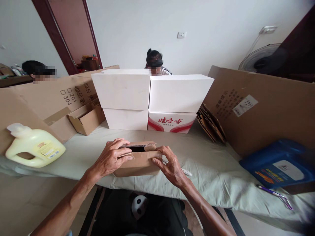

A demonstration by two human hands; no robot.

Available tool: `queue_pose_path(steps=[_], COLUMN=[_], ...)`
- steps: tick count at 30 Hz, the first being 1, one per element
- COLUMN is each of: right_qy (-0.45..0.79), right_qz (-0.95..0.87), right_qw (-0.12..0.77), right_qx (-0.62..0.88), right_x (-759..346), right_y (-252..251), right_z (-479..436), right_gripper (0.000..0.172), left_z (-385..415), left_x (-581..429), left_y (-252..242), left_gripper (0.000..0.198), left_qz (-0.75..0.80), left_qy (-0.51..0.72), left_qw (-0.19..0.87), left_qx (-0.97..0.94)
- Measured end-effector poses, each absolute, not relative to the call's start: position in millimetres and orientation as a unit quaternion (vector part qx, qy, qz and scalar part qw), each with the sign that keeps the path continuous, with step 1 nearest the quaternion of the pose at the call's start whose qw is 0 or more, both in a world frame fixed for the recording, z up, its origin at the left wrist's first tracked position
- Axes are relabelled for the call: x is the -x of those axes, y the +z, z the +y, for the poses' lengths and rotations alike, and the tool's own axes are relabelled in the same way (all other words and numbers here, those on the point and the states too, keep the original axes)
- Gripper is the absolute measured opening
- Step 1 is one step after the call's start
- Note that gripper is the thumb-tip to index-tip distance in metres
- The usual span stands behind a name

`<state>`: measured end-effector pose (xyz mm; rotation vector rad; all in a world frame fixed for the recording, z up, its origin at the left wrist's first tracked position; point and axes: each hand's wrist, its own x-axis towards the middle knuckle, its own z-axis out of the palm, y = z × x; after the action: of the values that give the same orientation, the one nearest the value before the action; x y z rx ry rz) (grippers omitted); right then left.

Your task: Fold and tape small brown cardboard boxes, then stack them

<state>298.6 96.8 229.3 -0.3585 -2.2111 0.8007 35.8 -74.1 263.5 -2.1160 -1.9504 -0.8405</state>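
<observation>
A small brown cardboard box (pixel 139 164) stands near the front edge of the cloth-covered table, its top partly open with a dark gap showing inside. My left hand (pixel 112 157) grips the box's left upper edge, thumb on the near side and fingers over the top. At the right upper corner my right hand (pixel 171 165) holds the box the same way, thumb against the front wall. Just beyond my right hand lies a small white object (pixel 187 172), partly hidden; its kind I cannot make out.
White boxes (pixel 120 91) and a red-and-white printed box (pixel 172 123) are stacked ahead. Left are a yellow detergent jug (pixel 36 147) and an open carton (pixel 87 119). Right are flattened cardboard (pixel 211 126), a blue jug (pixel 278 164) and a purple tool (pixel 274 195). Two people sit beyond.
</observation>
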Motion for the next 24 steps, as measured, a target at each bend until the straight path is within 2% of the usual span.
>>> queue_pose_path(steps=[4,9,14,16,24], right_qy=[0.334,0.344,0.343,0.342,0.341], right_qz=[-0.859,-0.854,-0.854,-0.854,-0.85], right_qw=[0.359,0.358,0.357,0.356,0.361], right_qx=[0.147,0.159,0.163,0.164,0.173], right_x=[-300,-301,-300,-300,-299], right_y=[232,232,229,229,228], right_z=[95,95,94,93,92], right_gripper=[0.032,0.034,0.034,0.036,0.038], left_z=[-66,-76,-81,-76,-63], left_x=[-46,-41,-41,-46,-61], left_y=[268,277,271,269,274], left_gripper=[0.027,0.04,0.017,0.013,0.028], left_qz=[-0.642,-0.653,-0.658,-0.646,-0.636], left_qy=[-0.326,-0.449,-0.401,-0.389,-0.413], left_qw=[0.095,0.03,0.055,0.069,0.121], left_qx=[0.688,0.609,0.635,0.653,0.641])
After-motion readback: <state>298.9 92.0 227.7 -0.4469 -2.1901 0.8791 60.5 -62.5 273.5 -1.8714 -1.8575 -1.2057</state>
